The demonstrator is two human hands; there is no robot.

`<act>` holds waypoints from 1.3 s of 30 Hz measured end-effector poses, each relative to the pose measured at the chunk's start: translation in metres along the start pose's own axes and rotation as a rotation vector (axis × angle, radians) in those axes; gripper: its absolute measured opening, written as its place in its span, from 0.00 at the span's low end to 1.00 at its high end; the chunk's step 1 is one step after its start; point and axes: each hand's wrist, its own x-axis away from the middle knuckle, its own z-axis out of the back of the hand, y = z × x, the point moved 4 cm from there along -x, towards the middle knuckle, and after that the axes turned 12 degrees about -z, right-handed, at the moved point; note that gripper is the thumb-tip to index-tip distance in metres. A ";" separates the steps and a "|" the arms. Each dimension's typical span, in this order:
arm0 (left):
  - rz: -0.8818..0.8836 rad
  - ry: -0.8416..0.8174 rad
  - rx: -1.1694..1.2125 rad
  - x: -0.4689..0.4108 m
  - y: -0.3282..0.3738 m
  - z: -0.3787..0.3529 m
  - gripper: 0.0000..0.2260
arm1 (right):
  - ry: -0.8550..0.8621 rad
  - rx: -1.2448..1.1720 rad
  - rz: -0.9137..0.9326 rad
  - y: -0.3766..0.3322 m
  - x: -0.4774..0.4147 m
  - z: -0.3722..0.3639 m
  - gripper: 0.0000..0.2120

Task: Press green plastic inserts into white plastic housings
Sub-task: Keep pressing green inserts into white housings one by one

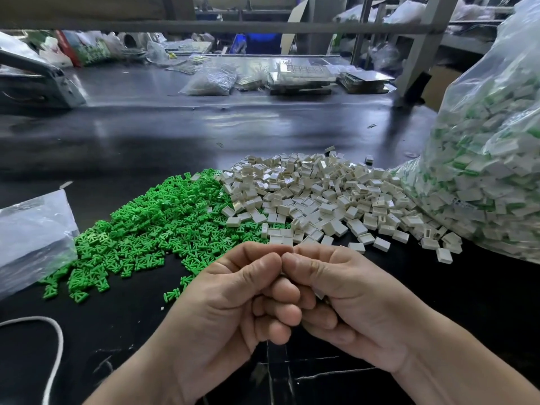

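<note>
- Head view: the left hand [233, 302] and right hand [350, 296] meet above the near edge of the dark tabletop [146, 135], thumb tips touching.
- Left grip: fingers curled inward. What they hold is hidden, so the state cannot be told.
- Right grip: fingers curled around a small white piece [320, 294], of which only a sliver shows below the thumb.
- The green inserts [152, 226] lie in a loose pile toward the near left of the tabletop.
- The white housings [321, 194] lie in a pile just right of the green one, the two heaps touching at their shared border.
- A large clear bag [491, 171] of white and green parts stands at the right edge, against the white pile.
- A flatter clear bag [32, 232] lies at the left edge.
- A white cord [57, 346] loops at the near left corner.
</note>
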 end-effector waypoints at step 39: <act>-0.604 -0.010 -1.280 0.014 0.021 -0.013 0.03 | 0.052 -0.073 -0.011 0.000 -0.001 -0.002 0.07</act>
